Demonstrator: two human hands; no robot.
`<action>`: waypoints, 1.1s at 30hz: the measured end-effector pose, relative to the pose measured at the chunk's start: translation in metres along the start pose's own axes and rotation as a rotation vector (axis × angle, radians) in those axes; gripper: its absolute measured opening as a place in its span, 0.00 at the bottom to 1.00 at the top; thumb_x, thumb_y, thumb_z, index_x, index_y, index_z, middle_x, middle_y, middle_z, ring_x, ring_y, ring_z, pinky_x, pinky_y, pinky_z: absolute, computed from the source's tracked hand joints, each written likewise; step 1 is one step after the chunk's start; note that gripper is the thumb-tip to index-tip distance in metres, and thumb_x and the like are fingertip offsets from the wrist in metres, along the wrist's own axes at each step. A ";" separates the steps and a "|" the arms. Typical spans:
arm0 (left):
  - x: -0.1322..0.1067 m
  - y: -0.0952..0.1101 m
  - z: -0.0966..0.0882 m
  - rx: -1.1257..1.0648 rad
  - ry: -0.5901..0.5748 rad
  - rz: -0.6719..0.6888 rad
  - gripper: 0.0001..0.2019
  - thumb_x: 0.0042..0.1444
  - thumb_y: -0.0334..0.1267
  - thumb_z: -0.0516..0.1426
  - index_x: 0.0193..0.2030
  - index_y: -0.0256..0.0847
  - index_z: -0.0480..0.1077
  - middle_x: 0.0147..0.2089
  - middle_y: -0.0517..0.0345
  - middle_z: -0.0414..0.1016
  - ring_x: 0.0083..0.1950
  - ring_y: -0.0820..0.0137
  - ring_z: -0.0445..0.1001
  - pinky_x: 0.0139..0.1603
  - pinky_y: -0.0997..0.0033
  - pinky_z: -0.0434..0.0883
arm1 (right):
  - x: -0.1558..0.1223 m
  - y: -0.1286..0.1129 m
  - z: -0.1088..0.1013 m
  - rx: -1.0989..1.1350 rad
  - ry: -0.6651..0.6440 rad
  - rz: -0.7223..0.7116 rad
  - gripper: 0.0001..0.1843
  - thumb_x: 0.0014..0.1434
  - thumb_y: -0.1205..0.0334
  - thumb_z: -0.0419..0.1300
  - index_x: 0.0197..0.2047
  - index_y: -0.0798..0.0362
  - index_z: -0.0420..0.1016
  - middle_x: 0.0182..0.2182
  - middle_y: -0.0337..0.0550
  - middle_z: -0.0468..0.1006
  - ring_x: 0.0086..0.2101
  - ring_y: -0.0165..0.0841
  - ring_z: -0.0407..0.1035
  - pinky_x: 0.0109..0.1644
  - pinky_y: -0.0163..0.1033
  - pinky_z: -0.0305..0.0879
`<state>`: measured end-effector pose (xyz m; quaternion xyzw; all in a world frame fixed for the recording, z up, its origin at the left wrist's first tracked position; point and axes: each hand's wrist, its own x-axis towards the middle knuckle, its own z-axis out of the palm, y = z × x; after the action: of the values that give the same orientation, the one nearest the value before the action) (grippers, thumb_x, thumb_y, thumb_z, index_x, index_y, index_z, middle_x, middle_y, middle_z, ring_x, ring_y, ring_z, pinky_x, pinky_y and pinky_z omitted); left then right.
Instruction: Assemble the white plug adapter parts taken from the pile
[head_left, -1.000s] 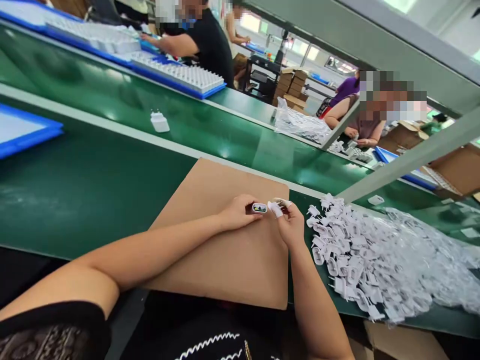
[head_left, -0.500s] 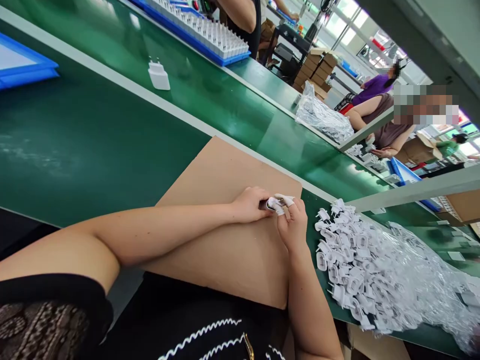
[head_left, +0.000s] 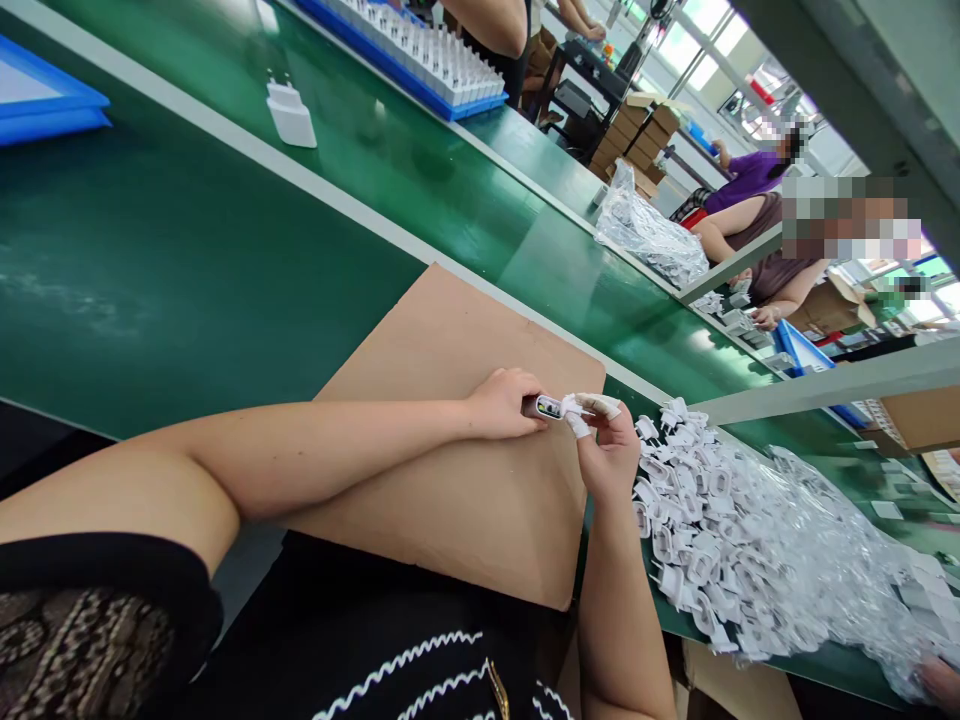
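Across the green bench (head_left: 187,260) runs a pale rail (head_left: 225,137), w/ one white charger (head_left: 291,118) lying beyond it, prongs pointing away. Cardboard (head_left: 465,500) lies flat on the near side, one corner by the rail. Grey frame (head_left: 847,90) slants overhead. Bkgd: stacked boxes (head_left: 637,130), a co-worker in purple (head_left: 750,180), & another in brown (head_left: 780,275) opp., hands at small white pcs. (head_left: 739,323)

Blue tray (head_left: 480,107) on the far side holds upright parts (head_left: 450,65) in rows. Second tray (head_left: 56,122), far L, only partly in view, pale inside. Clear bag (head_left: 832,570) at R lies against a heap (head_left: 697,500) of white pronged caps; can't tell how many are in it. Another bag (head_left: 649,230) sits opp., contents unclear.

Over the cardboard, L hand (head_left: 504,405) grips a case (head_left: 541,406), circuit (head_left: 550,408) showing in its mouth. R hand (head_left: 611,445) pinches a cap (head_left: 571,406) btwn white-wrapped fingertips (head_left: 580,425), right by that mouth; can't tell if they touch.
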<state>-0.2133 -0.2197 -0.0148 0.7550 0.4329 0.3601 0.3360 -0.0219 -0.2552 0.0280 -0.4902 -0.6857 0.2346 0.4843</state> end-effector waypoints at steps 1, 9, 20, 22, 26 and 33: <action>0.000 0.000 -0.001 -0.005 -0.006 -0.007 0.12 0.52 0.41 0.68 0.43 0.42 0.80 0.45 0.55 0.83 0.49 0.59 0.77 0.54 0.59 0.69 | -0.001 -0.002 0.000 -0.100 0.020 -0.066 0.09 0.60 0.58 0.69 0.45 0.47 0.81 0.40 0.43 0.79 0.39 0.35 0.74 0.44 0.44 0.74; 0.001 0.001 -0.004 -0.016 -0.019 0.041 0.08 0.55 0.42 0.64 0.31 0.41 0.76 0.37 0.56 0.81 0.41 0.63 0.75 0.45 0.64 0.67 | 0.003 -0.005 0.010 -0.552 -0.160 -0.364 0.13 0.66 0.66 0.58 0.51 0.49 0.79 0.40 0.47 0.78 0.43 0.41 0.70 0.46 0.47 0.70; 0.003 0.000 -0.002 -0.001 -0.013 0.041 0.09 0.55 0.42 0.64 0.28 0.40 0.74 0.35 0.56 0.79 0.39 0.64 0.74 0.42 0.64 0.65 | 0.006 -0.001 0.007 -0.610 -0.168 -0.385 0.15 0.66 0.68 0.55 0.50 0.48 0.79 0.40 0.47 0.80 0.42 0.41 0.71 0.48 0.47 0.66; 0.002 0.000 -0.002 -0.009 -0.003 0.049 0.08 0.54 0.41 0.64 0.29 0.40 0.74 0.36 0.57 0.80 0.40 0.64 0.75 0.44 0.64 0.65 | 0.006 -0.002 0.009 -0.684 -0.169 -0.389 0.13 0.66 0.67 0.56 0.49 0.47 0.79 0.39 0.46 0.80 0.43 0.42 0.70 0.51 0.48 0.63; 0.001 0.000 -0.004 -0.015 -0.008 0.054 0.08 0.55 0.41 0.64 0.29 0.40 0.74 0.36 0.57 0.80 0.40 0.65 0.74 0.43 0.65 0.65 | 0.008 -0.009 0.011 -0.813 -0.160 -0.388 0.11 0.62 0.70 0.58 0.42 0.46 0.79 0.34 0.43 0.78 0.42 0.42 0.68 0.56 0.50 0.59; 0.001 0.000 -0.004 -0.017 -0.009 0.044 0.08 0.55 0.42 0.66 0.31 0.41 0.76 0.36 0.57 0.81 0.41 0.64 0.75 0.44 0.66 0.66 | 0.017 -0.006 0.003 -0.804 -0.244 -0.359 0.13 0.56 0.72 0.57 0.39 0.47 0.78 0.32 0.41 0.75 0.38 0.40 0.67 0.51 0.46 0.59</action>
<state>-0.2159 -0.2178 -0.0124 0.7630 0.4117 0.3677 0.3365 -0.0280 -0.2422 0.0387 -0.4814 -0.8484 -0.0819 0.2043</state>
